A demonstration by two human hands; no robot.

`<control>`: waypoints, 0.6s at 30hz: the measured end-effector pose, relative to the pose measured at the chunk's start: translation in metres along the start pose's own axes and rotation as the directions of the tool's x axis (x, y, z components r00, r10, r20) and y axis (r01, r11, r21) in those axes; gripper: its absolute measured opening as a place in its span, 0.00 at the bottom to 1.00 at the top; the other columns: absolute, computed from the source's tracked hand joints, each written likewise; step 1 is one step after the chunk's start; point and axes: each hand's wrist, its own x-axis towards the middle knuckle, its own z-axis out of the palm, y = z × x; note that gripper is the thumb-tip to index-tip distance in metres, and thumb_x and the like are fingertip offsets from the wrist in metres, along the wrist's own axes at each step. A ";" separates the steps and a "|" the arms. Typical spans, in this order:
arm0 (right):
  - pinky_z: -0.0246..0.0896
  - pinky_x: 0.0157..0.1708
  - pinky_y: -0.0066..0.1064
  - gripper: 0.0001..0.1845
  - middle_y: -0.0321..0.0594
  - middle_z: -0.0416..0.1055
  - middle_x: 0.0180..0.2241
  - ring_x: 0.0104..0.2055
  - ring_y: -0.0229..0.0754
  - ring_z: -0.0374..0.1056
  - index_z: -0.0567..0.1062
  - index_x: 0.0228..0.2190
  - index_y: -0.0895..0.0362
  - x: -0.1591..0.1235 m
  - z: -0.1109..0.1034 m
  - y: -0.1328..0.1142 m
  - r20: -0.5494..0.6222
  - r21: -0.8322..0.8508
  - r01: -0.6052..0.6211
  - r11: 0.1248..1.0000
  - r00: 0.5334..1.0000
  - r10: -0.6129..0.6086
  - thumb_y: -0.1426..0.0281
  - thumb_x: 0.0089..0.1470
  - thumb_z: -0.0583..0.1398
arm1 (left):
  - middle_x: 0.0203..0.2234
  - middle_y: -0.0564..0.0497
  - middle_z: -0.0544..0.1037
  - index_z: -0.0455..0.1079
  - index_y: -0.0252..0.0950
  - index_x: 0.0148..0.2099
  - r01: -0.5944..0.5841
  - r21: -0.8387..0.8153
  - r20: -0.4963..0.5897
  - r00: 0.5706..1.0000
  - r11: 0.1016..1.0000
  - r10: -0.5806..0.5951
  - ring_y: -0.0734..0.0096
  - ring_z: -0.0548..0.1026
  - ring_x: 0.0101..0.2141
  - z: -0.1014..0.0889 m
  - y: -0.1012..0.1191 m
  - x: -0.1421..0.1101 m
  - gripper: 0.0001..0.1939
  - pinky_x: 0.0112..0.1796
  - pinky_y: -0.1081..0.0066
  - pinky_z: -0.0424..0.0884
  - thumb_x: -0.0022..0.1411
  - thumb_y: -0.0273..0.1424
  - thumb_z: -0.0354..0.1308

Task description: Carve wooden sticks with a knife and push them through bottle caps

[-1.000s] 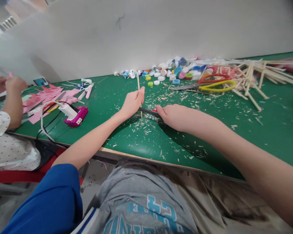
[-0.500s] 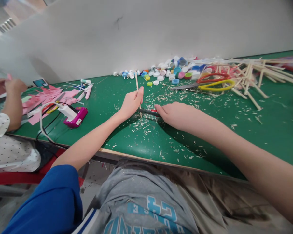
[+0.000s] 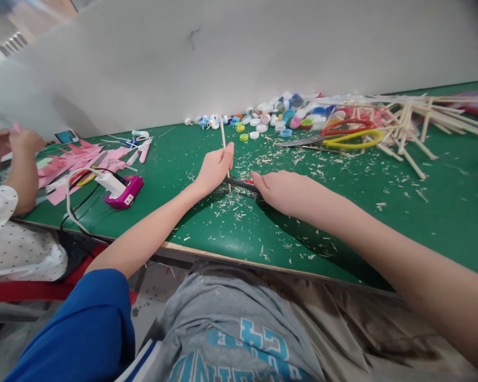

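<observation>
Thin wooden stick (image 3: 224, 144) stands near upright on the green table (image 3: 175, 159), lower tip by the blade, prob. so the edge can shave it, w/ shavings (image 3: 239, 209) scattered just below both sets of fingers. Left hand (image 3: 214, 168) pinches the stick, fingers closed round its lower half. Right hand (image 3: 281, 190) lies curled over a knife (image 3: 242, 183), red-black handle poking out past the fingertips; grip looks closed but palm hides it. Beyond the fingers: bottle caps (image 3: 271, 118), yellow/red scissors (image 3: 334, 137), more sticks (image 3: 414, 124). Far left of the left hand: another person's hands (image 3: 8, 146), pink paper (image 3: 75, 159).
</observation>
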 end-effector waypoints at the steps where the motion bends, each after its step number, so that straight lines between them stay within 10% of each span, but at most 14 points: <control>1: 0.60 0.36 0.37 0.35 0.52 0.71 0.33 0.35 0.47 0.69 0.74 0.41 0.62 0.000 0.000 0.000 0.015 0.004 0.002 1.000 1.000 -0.002 0.59 0.66 0.33 | 0.14 0.55 0.64 0.58 0.39 0.18 0.000 0.001 -0.001 1.000 1.000 0.000 0.75 0.64 0.20 0.000 0.000 0.000 0.32 0.31 0.69 0.63 0.66 0.54 0.41; 18: 0.60 0.34 0.39 0.29 0.56 0.70 0.40 0.39 0.51 0.68 0.69 0.54 0.63 -0.004 -0.005 0.001 0.149 -0.135 0.078 0.988 0.987 -0.058 0.67 0.64 0.37 | 0.14 0.55 0.65 0.58 0.39 0.18 0.001 -0.014 0.002 1.000 1.000 -0.001 0.76 0.65 0.21 0.000 0.001 -0.001 0.31 0.29 0.69 0.63 0.67 0.52 0.42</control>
